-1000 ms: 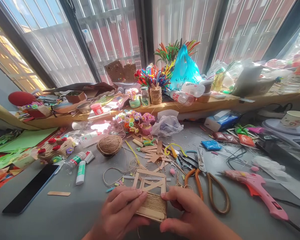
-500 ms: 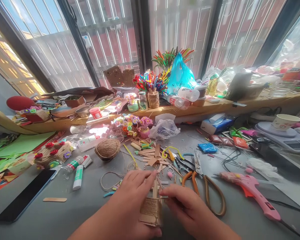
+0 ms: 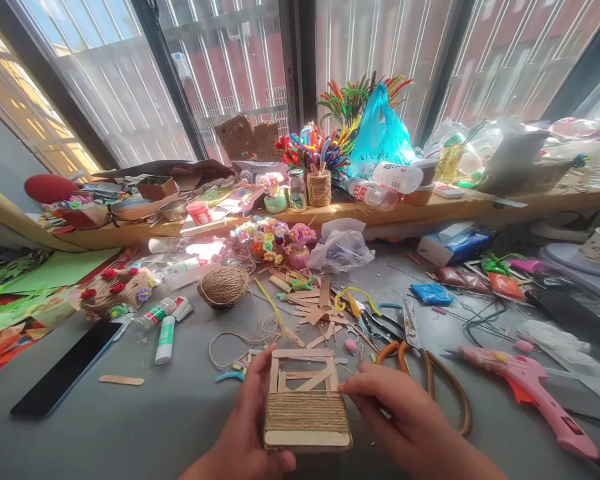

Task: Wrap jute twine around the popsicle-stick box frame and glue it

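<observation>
A small frame of wooden craft sticks [image 3: 304, 400], its lower half wound with jute twine, is held just above the grey table [image 3: 170, 420], flat side towards me. My left hand [image 3: 247, 433] grips its left edge, thumb up along the side, fingers under the bottom. My right hand [image 3: 395, 413] is closed at the frame's right edge, fingertips pinching there; what they pinch is too small to make out. A loose strand of twine [image 3: 230, 343] runs back to the ball of twine [image 3: 224, 287].
Orange-handled scissors [image 3: 420, 373] and a pink glue gun [image 3: 535, 393] lie right of my hands. Loose sticks [image 3: 310, 307], glue tubes [image 3: 165, 337], a dark phone [image 3: 65, 377] and one stick [image 3: 121, 380] lie left and ahead. The wooden sill [image 3: 420, 213] is crowded with flowers, jars and bags.
The frame has turned from edge-on half a second ago to flat side facing me. My left hand has dropped from over the top to the left edge.
</observation>
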Demonstrator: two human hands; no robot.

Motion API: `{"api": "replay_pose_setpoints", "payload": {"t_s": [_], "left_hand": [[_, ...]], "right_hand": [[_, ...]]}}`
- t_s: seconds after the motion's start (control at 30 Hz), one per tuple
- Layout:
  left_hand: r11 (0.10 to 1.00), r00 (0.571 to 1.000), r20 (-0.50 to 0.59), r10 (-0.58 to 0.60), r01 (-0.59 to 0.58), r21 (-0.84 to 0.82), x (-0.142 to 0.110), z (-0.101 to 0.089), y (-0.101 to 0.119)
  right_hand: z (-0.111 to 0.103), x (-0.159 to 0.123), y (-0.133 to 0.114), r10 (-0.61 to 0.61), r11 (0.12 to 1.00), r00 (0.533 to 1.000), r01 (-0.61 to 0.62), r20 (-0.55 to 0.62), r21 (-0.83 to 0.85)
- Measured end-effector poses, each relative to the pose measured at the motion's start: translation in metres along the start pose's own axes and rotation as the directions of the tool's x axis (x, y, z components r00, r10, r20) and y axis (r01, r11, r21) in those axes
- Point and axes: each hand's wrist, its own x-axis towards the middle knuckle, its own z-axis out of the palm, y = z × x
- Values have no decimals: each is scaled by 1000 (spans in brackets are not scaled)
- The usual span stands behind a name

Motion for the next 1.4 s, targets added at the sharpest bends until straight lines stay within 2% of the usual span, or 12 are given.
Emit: {"api": "replay_pose_setpoints", "payload": {"t_s": [0.17,0.33,0.47,0.57,0.63,0.7,0.8,0.97,1.07,1.13,1.23,1.4], "left_hand": [[996,998,44,-45,42,75,-5,-18,-1],[986,999,50,-12,4,164,-4,-31,-4],[963,998,67,-13,-5,269,-5,-37,2],[869,995,86,43,-79,488,-4,-38,20],[750,985,110,131,-171,639,-2,-35,34],[664,963,140,232,-261,701,2,-29,43],[641,945,139,295,-303,705,9,-21,45],[676,959,102,265,-260,690,11,-19,40],[597,948,150,282,-296,745,9,-21,40],[511,937,243,253,-342,789,12,-18,43],[442,935,338,104,-348,827,26,-8,51],[566,934,307,-183,-156,810,50,1,74]], "right_hand": [[1,0,-9,-23,1000,1000,23,-15,-1],[14,5,-9,-105,993,990,110,-92,51],[21,2,-6,-50,998,996,52,-79,29],[23,-2,-3,-26,1000,995,26,-92,-7],[23,-3,-3,-54,998,993,50,-105,-46],[24,-4,-3,-86,993,990,75,-115,-93],[26,-3,-3,-91,987,988,74,-121,-140],[28,-5,-1,-62,991,993,50,-96,-126],[29,-7,2,-54,992,994,43,-94,-119],[31,-6,4,-51,994,995,42,-88,-104],[32,-3,3,-64,997,997,61,-50,-53],[25,4,-5,-92,996,994,93,-52,4]]}}
